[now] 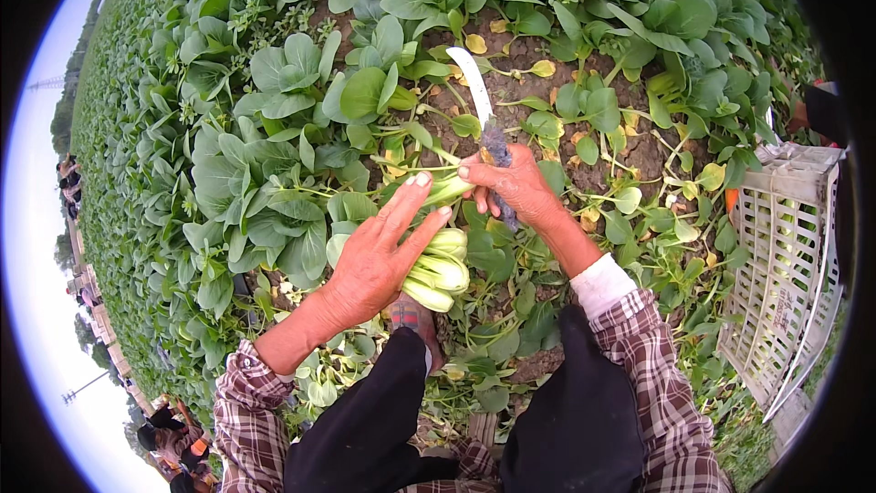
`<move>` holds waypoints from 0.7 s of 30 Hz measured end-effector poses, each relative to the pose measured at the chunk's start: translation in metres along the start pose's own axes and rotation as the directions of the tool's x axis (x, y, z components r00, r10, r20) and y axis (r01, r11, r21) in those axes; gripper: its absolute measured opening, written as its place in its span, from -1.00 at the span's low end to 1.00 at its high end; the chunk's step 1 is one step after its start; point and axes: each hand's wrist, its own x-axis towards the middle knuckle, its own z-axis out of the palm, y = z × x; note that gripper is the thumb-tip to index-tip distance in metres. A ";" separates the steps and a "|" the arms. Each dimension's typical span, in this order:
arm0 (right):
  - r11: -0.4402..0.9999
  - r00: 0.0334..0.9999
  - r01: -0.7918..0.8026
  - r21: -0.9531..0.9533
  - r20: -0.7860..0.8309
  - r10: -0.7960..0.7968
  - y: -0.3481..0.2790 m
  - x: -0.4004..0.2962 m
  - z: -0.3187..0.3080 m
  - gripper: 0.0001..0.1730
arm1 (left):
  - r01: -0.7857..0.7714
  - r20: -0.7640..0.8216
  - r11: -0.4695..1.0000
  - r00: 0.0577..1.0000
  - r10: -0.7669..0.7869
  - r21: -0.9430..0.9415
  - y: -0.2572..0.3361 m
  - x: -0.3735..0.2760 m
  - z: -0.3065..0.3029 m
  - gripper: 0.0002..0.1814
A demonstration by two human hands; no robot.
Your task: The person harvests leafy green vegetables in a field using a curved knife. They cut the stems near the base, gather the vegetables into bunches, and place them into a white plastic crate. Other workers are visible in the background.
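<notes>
My right hand (512,181) is closed around the cloth-wrapped handle of a curved knife (472,85), whose pale blade points away from me over the soil. The thumb and fingertip of this hand also pinch a thin green stem beside a cut bok choy head. My left hand (383,246) lies with spread fingers over that head, touching its stalks. Just below the left fingers, above my shoe, is a bundle of pale green bok choy stalks (441,274); whether the left hand grips it underneath is hidden.
Rows of growing bok choy (294,75) spread ahead and to the left. Yellowed leaves (475,44) and trimmed leaves litter the soil. A white slatted plastic crate (773,287) stands at the right, with greens inside. Other people (174,441) are at the lower left, farther off.
</notes>
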 end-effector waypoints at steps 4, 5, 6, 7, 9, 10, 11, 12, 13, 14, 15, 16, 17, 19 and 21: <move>0.997 0.992 -0.015 -0.072 0.122 0.023 -0.014 -0.006 0.012 -0.63 | 0.025 0.048 0.981 0.999 -0.017 -0.190 -0.019 0.029 -0.004 0.24; 0.992 0.993 -0.001 -0.125 0.118 0.016 -0.016 -0.004 0.011 -0.63 | 0.085 0.126 0.940 0.991 -0.045 -0.330 -0.025 0.030 -0.001 0.21; 0.991 0.993 0.000 -0.134 0.119 0.016 -0.016 -0.003 0.011 -0.64 | 0.088 0.160 0.934 0.986 -0.034 -0.346 -0.029 0.030 0.001 0.20; 0.990 0.993 0.002 -0.142 0.120 0.015 -0.016 -0.002 0.011 -0.65 | 0.092 0.194 0.928 0.981 -0.022 -0.361 -0.032 0.031 0.003 0.20; 0.987 0.992 0.002 -0.160 0.123 0.018 -0.014 0.000 0.011 -0.67 | 0.093 0.233 0.958 0.972 -0.028 -0.273 -0.035 0.035 0.006 0.10; 0.989 0.994 -0.038 -0.140 0.093 0.052 -0.013 0.001 0.011 -0.69 | 0.093 0.252 0.969 0.967 -0.033 -0.229 -0.036 0.037 0.007 0.06; 0.990 0.994 -0.078 -0.119 0.064 0.086 -0.012 0.002 0.011 -0.71 | 0.070 0.245 0.989 0.969 -0.036 -0.129 -0.036 0.037 0.004 0.06; 0.988 0.992 -0.117 -0.100 0.032 0.121 -0.012 0.003 0.010 -0.73 | 0.042 0.236 0.999 0.971 -0.034 -0.030 -0.035 0.039 0.000 0.06; 0.968 0.988 -0.155 -0.195 -0.044 0.150 -0.006 0.009 0.005 -0.73 | 0.017 0.225 0.997 0.974 -0.034 0.075 -0.034 0.041 -0.004 0.07; 0.938 0.978 -0.198 -0.285 -0.121 0.170 0.006 0.018 -0.002 -0.72 | -0.011 0.165 0.991 0.986 -0.012 0.134 -0.037 0.040 -0.003 -0.04; 0.897 0.962 -0.248 -0.367 -0.202 0.183 0.013 0.023 -0.005 -0.72 | -0.014 0.152 0.989 0.988 -0.009 0.147 -0.038 0.040 -0.006 -0.07; 0.572 0.978 -0.038 -0.819 -0.149 -0.149 0.019 0.022 -0.013 -0.66 | -0.018 0.139 0.987 0.990 -0.004 0.159 -0.039 0.040 -0.009 -0.10; 0.577 0.974 -0.025 -0.816 -0.150 -0.171 0.026 0.026 -0.016 -0.66 | -0.023 0.126 0.985 0.992 0.001 0.170 -0.039 0.042 -0.013 -0.12; 0.588 0.967 0.004 -0.808 -0.146 -0.207 0.032 0.032 -0.008 -0.64 | -0.092 0.038 0.971 0.996 0.086 0.221 -0.053 0.054 -0.017 -0.27; 0.676 0.969 -0.061 -0.734 -0.206 -0.136 0.032 0.042 0.001 -0.58 | -0.063 0.060 0.951 0.997 0.047 0.302 -0.073 0.076 -0.014 -0.41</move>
